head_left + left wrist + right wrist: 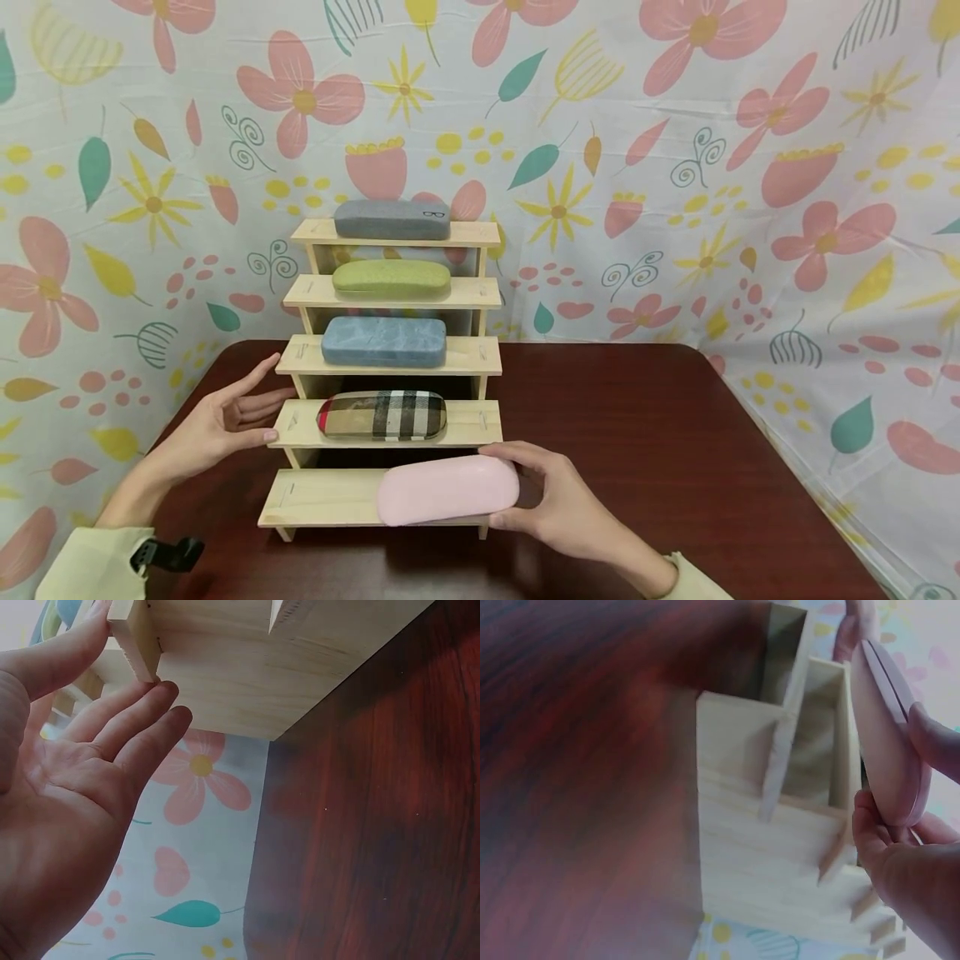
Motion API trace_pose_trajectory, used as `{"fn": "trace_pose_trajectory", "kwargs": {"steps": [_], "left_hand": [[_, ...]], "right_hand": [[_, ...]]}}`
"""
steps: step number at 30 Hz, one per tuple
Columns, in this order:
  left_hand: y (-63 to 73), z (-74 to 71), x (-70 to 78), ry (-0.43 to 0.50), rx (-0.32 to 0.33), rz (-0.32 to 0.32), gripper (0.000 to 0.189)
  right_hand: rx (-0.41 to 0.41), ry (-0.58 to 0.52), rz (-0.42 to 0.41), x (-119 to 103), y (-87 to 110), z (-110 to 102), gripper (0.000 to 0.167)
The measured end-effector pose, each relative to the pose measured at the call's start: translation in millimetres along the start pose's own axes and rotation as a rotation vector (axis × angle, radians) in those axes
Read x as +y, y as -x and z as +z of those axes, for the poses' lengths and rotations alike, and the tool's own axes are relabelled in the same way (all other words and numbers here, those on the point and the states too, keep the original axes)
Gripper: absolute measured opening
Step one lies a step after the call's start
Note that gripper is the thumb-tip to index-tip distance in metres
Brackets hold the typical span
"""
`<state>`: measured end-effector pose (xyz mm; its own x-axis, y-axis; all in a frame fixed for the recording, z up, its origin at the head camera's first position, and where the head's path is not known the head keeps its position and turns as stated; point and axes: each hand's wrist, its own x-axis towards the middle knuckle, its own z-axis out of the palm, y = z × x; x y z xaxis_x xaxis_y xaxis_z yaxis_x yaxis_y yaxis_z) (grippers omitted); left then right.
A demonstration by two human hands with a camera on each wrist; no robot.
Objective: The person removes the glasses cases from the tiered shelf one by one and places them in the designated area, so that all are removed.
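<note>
The right hand [558, 504] pinched the pink case [448, 490] at the bottom step [318, 496] of the wooden rack [468, 423]. The left hand [213, 425], spread wide, touched its side.

On the counter [637, 433], left of centre, a rack [322, 496] bears four cases [384, 343]; at lower centre, my right fingers [525, 454] hold the fifth case [442, 490].

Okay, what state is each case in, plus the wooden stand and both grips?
Pink case: closed, held
Plaid case: closed
Blue case: closed
Green case: closed
Gray case: closed
Wooden stand: upright
Left grip: touching the stand's left side
Right grip: holding pink case
</note>
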<state>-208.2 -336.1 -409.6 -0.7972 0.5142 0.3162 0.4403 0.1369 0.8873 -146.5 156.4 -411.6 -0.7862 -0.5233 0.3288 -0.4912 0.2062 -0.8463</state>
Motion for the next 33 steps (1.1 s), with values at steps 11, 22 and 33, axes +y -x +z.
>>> {"fn": "trace_pose_trajectory", "kwargs": {"steps": [11, 22, 33], "left_hand": [[-3.3, 0.1, 3.8, -0.021, 0.001, 0.0, 0.096], [-0.7, 1.8, 3.1, 0.005, 0.001, 0.005, 0.095], [-0.4, 2.9, 4.2, -0.013, 0.004, 0.015, 0.094]], "right_hand": [[0.049, 0.063, 0.051, -8, 6.2, -36, 0.066], [0.06, 0.042, 0.023, -8, 11.7, -82, 0.067], [0.089, 0.081, 0.072, 9, 17.3, -132, 0.064]]}}
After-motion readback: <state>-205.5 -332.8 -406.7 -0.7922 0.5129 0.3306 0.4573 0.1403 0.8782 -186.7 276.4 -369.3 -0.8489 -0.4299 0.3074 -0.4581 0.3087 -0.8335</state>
